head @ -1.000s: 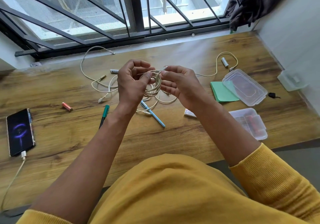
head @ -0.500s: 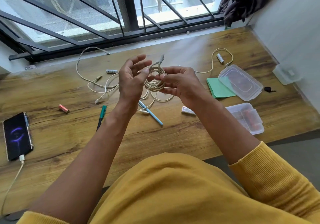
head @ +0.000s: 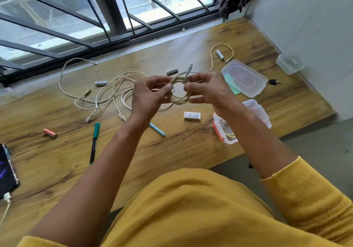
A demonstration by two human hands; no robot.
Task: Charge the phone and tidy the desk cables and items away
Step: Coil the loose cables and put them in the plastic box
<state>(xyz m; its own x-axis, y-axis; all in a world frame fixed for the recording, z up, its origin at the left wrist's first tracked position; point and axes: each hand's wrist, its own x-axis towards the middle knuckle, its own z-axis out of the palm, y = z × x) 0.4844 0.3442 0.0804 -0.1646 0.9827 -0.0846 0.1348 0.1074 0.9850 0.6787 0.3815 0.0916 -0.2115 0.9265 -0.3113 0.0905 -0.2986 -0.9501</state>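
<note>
Gripping coiled cable (head: 179, 91), both hands (head: 150, 93).

The phone (head: 6, 170) at the table's (head: 57, 170) left edge is cut off; the right forearm hides most of the open box (head: 225, 132).

Coiled cable (head: 179, 93) between fingertips of left hand (head: 150, 95) and right hand (head: 208, 91): cream, braided-looking, matt. Desk (head: 172, 151) below fingers: wood-grain, slight sheen. Clear lid (head: 246, 78) right of right-hand fingers: translucent glossy plastic. Open box (head: 257, 111) under right wrist: same clear plastic, orange clips. Green pen (head: 95, 141) left of left hand: smooth plastic. Sleeve (head: 309, 193): mustard ribbed knit cloth. Window bars (head: 114, 11) beyond fingers: dark painted metal.
</note>
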